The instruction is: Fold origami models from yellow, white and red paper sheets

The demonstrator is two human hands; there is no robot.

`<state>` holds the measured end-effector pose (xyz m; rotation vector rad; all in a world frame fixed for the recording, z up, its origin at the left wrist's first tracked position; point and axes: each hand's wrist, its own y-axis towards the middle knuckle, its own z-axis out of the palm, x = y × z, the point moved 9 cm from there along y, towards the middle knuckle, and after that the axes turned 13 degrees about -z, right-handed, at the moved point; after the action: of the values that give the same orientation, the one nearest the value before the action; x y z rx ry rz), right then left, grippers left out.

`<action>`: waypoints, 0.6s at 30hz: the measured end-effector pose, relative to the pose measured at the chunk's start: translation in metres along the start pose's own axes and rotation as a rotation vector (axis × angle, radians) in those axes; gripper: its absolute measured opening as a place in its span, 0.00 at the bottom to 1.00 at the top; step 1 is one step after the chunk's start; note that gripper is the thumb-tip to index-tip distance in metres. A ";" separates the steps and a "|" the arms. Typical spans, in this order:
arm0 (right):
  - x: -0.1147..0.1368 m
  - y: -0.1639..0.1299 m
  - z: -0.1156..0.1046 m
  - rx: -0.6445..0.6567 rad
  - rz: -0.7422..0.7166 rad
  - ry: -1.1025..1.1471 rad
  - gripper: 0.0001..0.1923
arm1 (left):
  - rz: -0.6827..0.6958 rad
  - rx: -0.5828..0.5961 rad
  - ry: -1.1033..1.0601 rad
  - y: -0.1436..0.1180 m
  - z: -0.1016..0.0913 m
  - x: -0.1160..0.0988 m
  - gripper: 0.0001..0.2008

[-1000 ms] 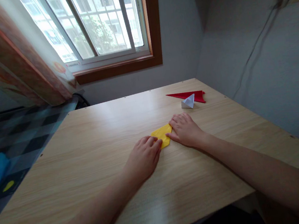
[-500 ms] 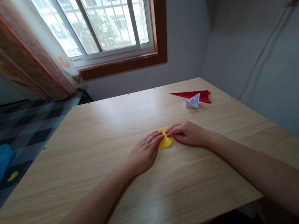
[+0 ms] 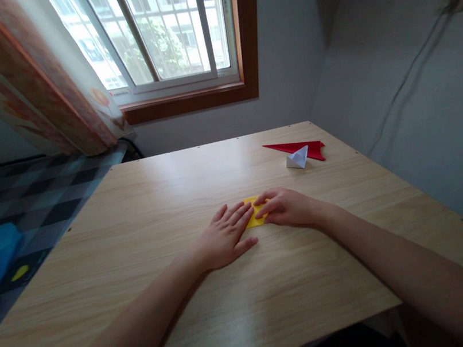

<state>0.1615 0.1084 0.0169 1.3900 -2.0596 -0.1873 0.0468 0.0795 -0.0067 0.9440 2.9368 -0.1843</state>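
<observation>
A small folded yellow paper (image 3: 256,217) lies flat in the middle of the wooden table (image 3: 154,208). My left hand (image 3: 225,237) rests flat on the table with spread fingers, its fingertips pressing the paper's left edge. My right hand (image 3: 289,209) lies over the paper's right side, fingers curled down onto it. Most of the paper is hidden under the two hands.
A red folded paper shape (image 3: 299,147) and a small white folded paper (image 3: 298,158) lie at the table's far right corner. A wall stands close on the right. A window and a curtain (image 3: 35,81) are behind the table. Dark checkered fabric lies at the left.
My left hand has spread its fingers and flattened onto the table. My right hand slid slightly left over the yellow paper, which now shows less.
</observation>
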 end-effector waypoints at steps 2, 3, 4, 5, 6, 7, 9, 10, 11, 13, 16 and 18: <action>0.000 0.000 0.000 -0.011 -0.014 -0.023 0.12 | -0.004 -0.003 -0.022 0.000 0.000 0.001 0.33; 0.000 0.000 0.000 -0.014 -0.018 -0.029 0.12 | -0.003 -0.011 -0.034 0.000 -0.001 0.002 0.32; 0.000 0.000 -0.001 -0.017 -0.023 -0.033 0.12 | 0.000 -0.023 -0.046 0.000 -0.002 0.002 0.32; 0.001 0.000 -0.001 -0.019 -0.028 -0.035 0.11 | 0.004 -0.040 -0.056 -0.001 -0.003 0.002 0.31; 0.002 0.000 -0.002 -0.023 -0.034 -0.040 0.10 | 0.008 -0.065 -0.063 -0.001 -0.005 0.002 0.30; 0.003 0.000 -0.003 -0.027 -0.038 -0.050 0.09 | 0.012 -0.097 -0.066 -0.002 -0.007 0.002 0.29; 0.006 0.001 -0.004 -0.035 -0.048 -0.080 0.07 | 0.021 -0.180 -0.058 -0.005 -0.014 -0.001 0.25; 0.007 0.002 -0.005 -0.039 -0.054 -0.097 0.06 | 0.026 -0.223 -0.048 -0.007 -0.019 -0.003 0.23; 0.008 0.002 -0.005 -0.041 -0.059 -0.109 0.06 | 0.030 -0.260 -0.033 -0.009 -0.022 -0.006 0.19; 0.010 0.004 -0.005 -0.048 -0.065 -0.117 0.04 | 0.034 -0.297 0.006 -0.010 -0.027 -0.012 0.14; 0.010 0.005 -0.006 -0.052 -0.046 -0.110 0.03 | 0.016 -0.299 0.009 -0.009 -0.030 -0.015 0.14; 0.009 0.005 -0.006 -0.044 -0.020 -0.118 0.03 | 0.003 -0.299 -0.058 -0.007 -0.031 -0.013 0.13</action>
<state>0.1590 0.1036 0.0276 1.4037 -2.1246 -0.3279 0.0527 0.0705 0.0260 0.8803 2.8013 0.2186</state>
